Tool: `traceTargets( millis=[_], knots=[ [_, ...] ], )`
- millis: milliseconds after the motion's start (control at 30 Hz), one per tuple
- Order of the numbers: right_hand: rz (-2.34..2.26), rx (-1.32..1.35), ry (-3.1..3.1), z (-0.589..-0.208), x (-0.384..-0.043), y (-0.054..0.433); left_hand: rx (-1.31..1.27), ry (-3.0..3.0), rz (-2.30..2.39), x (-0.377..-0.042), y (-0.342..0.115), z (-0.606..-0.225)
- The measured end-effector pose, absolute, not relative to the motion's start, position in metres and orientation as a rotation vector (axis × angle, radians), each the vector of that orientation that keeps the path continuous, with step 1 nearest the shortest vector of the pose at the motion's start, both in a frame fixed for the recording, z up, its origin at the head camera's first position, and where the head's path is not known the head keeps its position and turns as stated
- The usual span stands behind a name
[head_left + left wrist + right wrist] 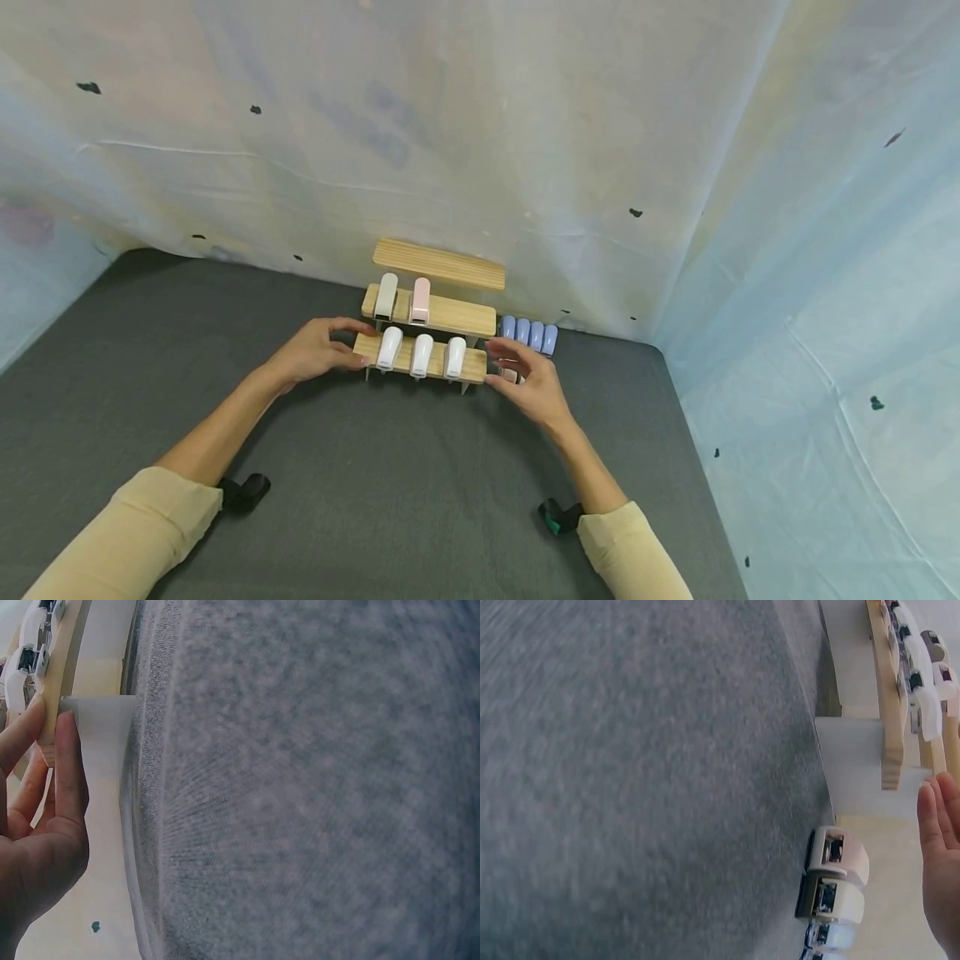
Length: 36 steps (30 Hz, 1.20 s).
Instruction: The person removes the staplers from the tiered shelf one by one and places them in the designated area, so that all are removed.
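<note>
A tiered wooden shelf (468,315) on whitish supports stands at the back of the dark surface. Three white staplers (422,357) sit along its front board; a grey-white stapler (386,297) and a pink stapler (420,302) sit on the middle board. My left hand (318,350) pinches the left end of the front board between thumb and fingers, as the left wrist view shows. At the other end, my right hand (534,385) is beside the board with fingers extended, their tips close to it. In the right wrist view, part of that hand is cut off.
A row of blue-violet staplers (529,333) lies right of the shelf. Nearer the right hand, a pinkish stapler (840,853) and a cream stapler (838,898) are partly hidden in the head view. Patterned cloth (480,150) hangs directly behind; another cloth wall (817,350) borders the right side.
</note>
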State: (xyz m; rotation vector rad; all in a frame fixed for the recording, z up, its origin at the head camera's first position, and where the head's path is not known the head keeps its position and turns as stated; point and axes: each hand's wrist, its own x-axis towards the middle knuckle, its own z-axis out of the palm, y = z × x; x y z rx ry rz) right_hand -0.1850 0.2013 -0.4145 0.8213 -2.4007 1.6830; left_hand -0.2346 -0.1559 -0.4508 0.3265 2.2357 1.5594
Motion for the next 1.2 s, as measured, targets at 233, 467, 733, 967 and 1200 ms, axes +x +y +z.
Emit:
traceTargets(
  millis=[233, 467, 733, 967, 1200],
  knots=[
    [1.717, 0.877, -2.38, -0.418, -0.186, 0.192, 0.325, 2.237, 1.551, -0.235, -0.156, -0.452],
    [1.719, 0.872, -2.402, -0.42, -0.186, 0.185, 0.323, 2.233, 1.558, -0.234, -0.156, -0.451],
    [1.719, 0.841, -2.395, -0.419, -0.186, 0.181, 0.327, 2.235, 1.562, -0.234, -0.156, -0.451],
    [1.689, 0.83, -2.394, -0.411, -0.186, 0.178, 0.332, 2.231, 1.573, -0.233, -0.157, -0.452],
    [1.672, 0.818, -2.374, -0.406, -0.195, 0.172, 0.344, 2.228, 1.581, -0.233, -0.156, -0.452]
  ],
)
